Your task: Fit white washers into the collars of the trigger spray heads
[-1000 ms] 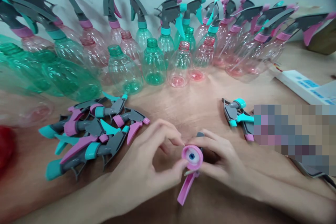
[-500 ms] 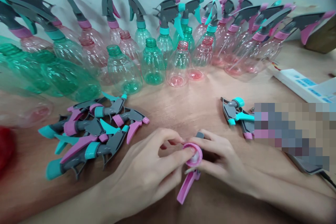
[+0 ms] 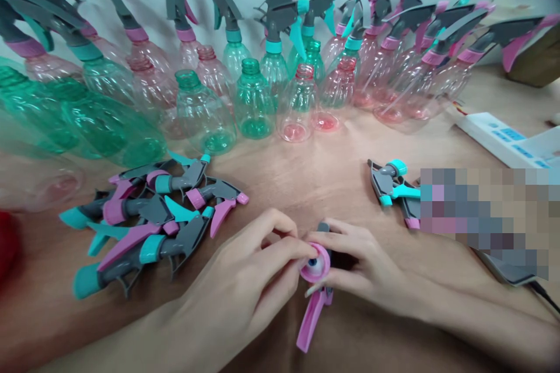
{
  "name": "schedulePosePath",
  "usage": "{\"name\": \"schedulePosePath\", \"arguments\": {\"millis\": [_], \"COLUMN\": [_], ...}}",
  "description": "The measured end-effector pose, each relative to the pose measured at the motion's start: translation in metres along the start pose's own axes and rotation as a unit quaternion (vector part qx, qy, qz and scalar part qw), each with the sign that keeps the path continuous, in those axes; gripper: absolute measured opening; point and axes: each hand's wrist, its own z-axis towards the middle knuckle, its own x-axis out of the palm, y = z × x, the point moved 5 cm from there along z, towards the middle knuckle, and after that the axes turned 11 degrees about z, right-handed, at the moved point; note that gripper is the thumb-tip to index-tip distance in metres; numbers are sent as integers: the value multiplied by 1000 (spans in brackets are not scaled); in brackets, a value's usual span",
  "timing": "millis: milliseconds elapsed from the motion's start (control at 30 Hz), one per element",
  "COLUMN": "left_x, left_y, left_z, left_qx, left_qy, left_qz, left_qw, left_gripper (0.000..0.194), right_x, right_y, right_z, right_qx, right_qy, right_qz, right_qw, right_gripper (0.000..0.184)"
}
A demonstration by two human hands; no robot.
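Between both hands is a grey and pink trigger sprayer head (image 3: 311,322), its round pink collar facing up and its pink trigger pointing down toward me. A white inner piece with a dark centre hole shows inside the collar. My right hand (image 3: 361,259) grips the sprayer head from the right, fingers and thumb around the collar. On the other side, my left hand (image 3: 258,268) is closed, with its fingertips pinched at the collar's left rim. Whether those fingertips hold anything small is hidden.
Loose sprayer heads (image 3: 151,210) in grey, pink and teal lie piled at left. Bottles without tops, green (image 3: 256,102) and pink (image 3: 297,105), stand behind. Bottles with sprayers (image 3: 236,41) line the wall. A white power strip (image 3: 494,140) and another sprayer head (image 3: 385,183) are at right.
The left fingertip has drawn back from inside the collar to its rim, uncovering the dark centre hole. The sprayer head has shifted slightly left in view.
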Motion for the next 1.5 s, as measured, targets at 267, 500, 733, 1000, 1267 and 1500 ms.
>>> {"name": "schedulePosePath", "arguments": {"millis": [267,500,733,1000,1267,1500], "left_x": [0,5,5,9,2,-5], "left_y": [-4,-3,-7,3,-7,-6], "left_z": [1,-1,5,7,6,6], "left_qx": [8,-2,12,16,111,96], "left_qy": [-5,33,48,77,99,73], "left_qz": [2,23,71,42,76,21], "left_qw": [1000,999,996,996,986,992], "left_gripper": [19,16,18,15,35,25], "right_x": [-1,1,1,6,8,9], "right_y": [-3,-4,-3,-1,1,3], "right_z": [0,0,1,3,2,2], "right_qx": [2,1,4,3,12,15], "right_qy": [9,13,24,34,58,65], "right_qz": [13,22,16,-6,15,14], "right_qw": [1000,1000,1000,999,998,998], "right_gripper": [26,21,22,31,30,28]}}
